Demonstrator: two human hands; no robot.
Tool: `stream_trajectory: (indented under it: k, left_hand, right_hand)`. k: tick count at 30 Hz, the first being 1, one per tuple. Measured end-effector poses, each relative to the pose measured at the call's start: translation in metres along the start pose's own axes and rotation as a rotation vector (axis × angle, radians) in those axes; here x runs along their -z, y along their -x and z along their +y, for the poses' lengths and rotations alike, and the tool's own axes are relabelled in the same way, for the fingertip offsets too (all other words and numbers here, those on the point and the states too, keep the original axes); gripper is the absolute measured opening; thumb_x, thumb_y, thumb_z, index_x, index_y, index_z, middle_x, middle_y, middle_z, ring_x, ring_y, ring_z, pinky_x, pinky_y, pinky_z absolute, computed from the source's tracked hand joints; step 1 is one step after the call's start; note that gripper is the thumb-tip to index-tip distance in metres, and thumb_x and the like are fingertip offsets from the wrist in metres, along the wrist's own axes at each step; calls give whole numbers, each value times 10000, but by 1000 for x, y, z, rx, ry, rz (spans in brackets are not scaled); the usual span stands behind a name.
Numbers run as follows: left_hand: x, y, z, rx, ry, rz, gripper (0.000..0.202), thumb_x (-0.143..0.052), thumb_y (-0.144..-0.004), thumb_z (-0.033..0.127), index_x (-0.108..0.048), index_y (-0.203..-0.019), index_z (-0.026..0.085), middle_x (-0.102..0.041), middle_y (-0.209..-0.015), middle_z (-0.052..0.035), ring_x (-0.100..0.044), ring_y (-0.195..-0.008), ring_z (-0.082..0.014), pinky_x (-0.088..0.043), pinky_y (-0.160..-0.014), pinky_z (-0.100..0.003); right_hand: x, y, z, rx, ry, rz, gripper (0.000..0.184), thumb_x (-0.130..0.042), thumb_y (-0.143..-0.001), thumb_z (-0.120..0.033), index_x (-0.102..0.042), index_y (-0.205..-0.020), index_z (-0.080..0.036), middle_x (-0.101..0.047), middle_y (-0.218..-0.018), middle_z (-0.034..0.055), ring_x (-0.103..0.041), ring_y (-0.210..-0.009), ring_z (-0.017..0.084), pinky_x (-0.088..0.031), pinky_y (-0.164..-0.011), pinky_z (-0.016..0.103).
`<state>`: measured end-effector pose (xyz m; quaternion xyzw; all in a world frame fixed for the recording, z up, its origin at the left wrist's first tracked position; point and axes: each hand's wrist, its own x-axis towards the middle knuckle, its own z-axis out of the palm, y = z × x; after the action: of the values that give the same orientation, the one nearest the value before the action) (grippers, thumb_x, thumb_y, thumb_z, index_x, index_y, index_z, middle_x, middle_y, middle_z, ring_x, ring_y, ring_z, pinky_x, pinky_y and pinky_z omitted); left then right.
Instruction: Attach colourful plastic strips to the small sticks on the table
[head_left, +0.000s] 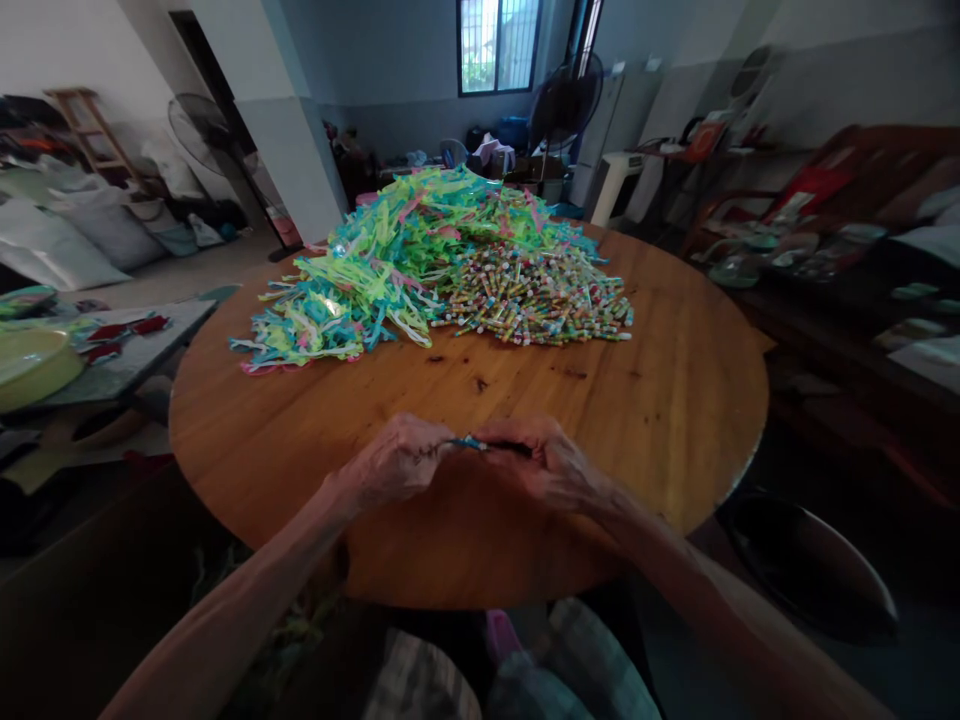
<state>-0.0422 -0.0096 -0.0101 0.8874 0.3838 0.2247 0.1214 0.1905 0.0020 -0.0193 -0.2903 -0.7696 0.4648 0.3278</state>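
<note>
Right at the near edge of the bench (660,400), the left hand (394,465) and right hand (544,462) meet knuckle to knuckle, fingers (431,448) curled narrow and pinching one small blue-green strip (471,442) between them. Only a sliver of that strip shows; the rest is hidden inside the fingers, and what the right hand's dark hollow holds cannot be made out.

Two heaps lie at the far side of the bench, well apart from the hands: one pile of strips (367,275) in green, blue, yellow and pink on the left, and one pile of small sticks (536,295) on the right, touching it. Each holds far too many pieces to count.

Both forearms run out of the lower edge. The bench is round, of bare brown wood with dark knots. Two standing fans are in the room, one fan (199,125) by the white pillar, the other fan (566,100) beside the barred window (499,45). A yellow bowl (30,365) sits at the left, cut off by the edge. A dim, blurred clutter fills the right side.
</note>
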Motion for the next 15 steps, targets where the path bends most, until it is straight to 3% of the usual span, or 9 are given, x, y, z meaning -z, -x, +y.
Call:
stream_trajectory:
  k: [3, 8, 13, 15]
  left_hand:
    - [0, 0, -2, -19, 6, -18, 282, -422, -952, 182, -641, -778, 146, -585, -594, -6, -516, -536, -101, -301, -527, -245]
    - [1, 4, 1, -54, -98, -58, 274, -404, -928, 117, -604, -744, 151, -585, -617, -7, -515, -577, -111, -318, -565, -257]
    - [11, 13, 12, 7, -306, -31, 241, -407, -977, 173, -636, -902, 165, -597, -718, -11, -528, -649, -126, -307, -576, -265]
    - [17, 16, 19, 28, -412, -2, 246, -402, -986, 189, -634, -906, 169, -590, -724, -13, -508, -643, -133, -302, -580, -276]
  right_hand:
    - [2, 1, -4, -5, -19, -51, 301, -508, -887, -208, -766, -1043, -220, -718, -879, 45, -630, -774, 201, -499, -682, 313]
    - [-5, 4, 7, -44, -37, -31, 293, -553, -864, -220, -762, -1069, -224, -703, -833, 42, -585, -707, 173, -454, -618, 279]
    - [-10, 0, 13, -166, -350, 46, 355, -704, -810, -413, -741, -1093, -203, -686, -839, 44, -542, -642, 137, -413, -570, 249]
    - [-11, -5, 10, -189, -463, 110, 366, -706, -811, -483, -751, -992, -168, -673, -801, 52, -545, -642, 134, -420, -588, 254]
